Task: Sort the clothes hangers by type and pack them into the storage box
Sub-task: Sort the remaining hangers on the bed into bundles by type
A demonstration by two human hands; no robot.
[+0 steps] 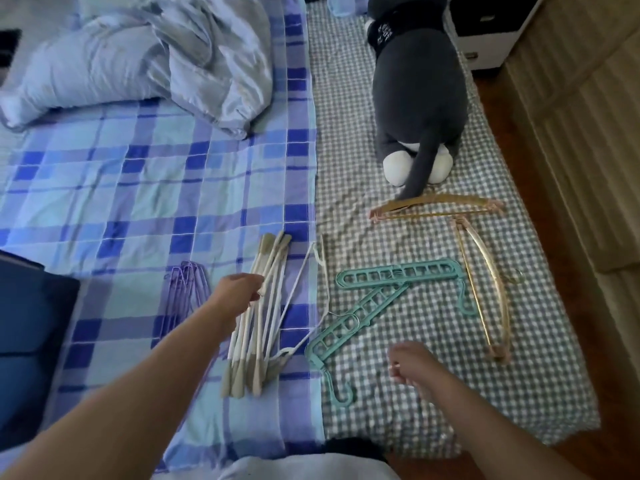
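**Four piles of hangers on the bed, left hand at the white bundle**

Head view: the left hand point(239, 289) has its fingers curled at the upper part of the white hangers point(258, 323), a bundle lying on the blue plaid sheet of the bed point(104, 202); they seem to pinch it, though the grip itself is hidden. The right hand point(412, 367) hovers over the checked sheet, fingers loosely curled and holding nothing.

The purple hangers point(183, 289) lie just left of the white bundle. The green hangers point(381, 292), slotted bars with hooks, lie to its right, and the gold hangers point(485, 271) lie beyond them near the bed's edge. A plush toy point(419, 98) sits further up. No storage box is clearly in view.

The white hangers look thin, light and stiff, probably slick-coated, so a loose bundle may fan out or snag. Gripping around the middle of the stack, or gathering the hooks together, should keep it tidy. The green ones look rigid; hold them by the bar.
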